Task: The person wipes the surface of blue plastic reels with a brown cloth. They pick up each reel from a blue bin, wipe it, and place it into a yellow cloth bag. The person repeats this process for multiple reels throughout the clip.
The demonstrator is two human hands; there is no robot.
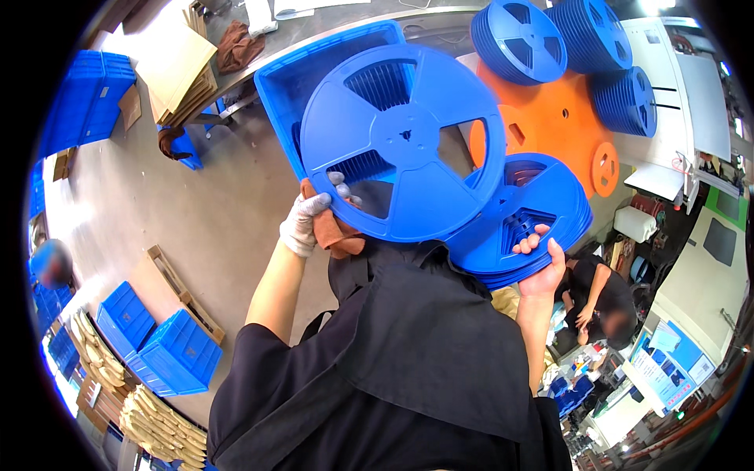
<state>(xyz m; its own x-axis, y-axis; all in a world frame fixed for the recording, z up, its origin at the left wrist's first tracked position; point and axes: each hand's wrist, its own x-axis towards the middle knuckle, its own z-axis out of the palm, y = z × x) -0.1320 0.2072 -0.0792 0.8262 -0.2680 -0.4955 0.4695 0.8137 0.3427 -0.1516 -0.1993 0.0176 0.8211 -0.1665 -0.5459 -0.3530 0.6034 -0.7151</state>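
A large blue plastic reel (385, 141) with a round centre hub and wedge-shaped cut-outs is held up in front of me. My left hand (308, 220), in a pale glove, grips its lower left rim with a brown cloth (334, 231) pressed between palm and reel. Below and to the right lies a stack of similar blue reels (561, 208). My bare right hand (542, 263) is at the near edge of that stack, its fingers curled over the top reel's rim beside a cut-out. The large reel covers part of the stack.
Behind the held reel stands a blue bin (283, 86) with reels inside. An orange round-cornered table (565, 114) carries more reel stacks (518, 39). Cardboard sheets (184, 67) lie at far left, blue crates (177, 353) on the floor. Another person (601, 298) works at the right.
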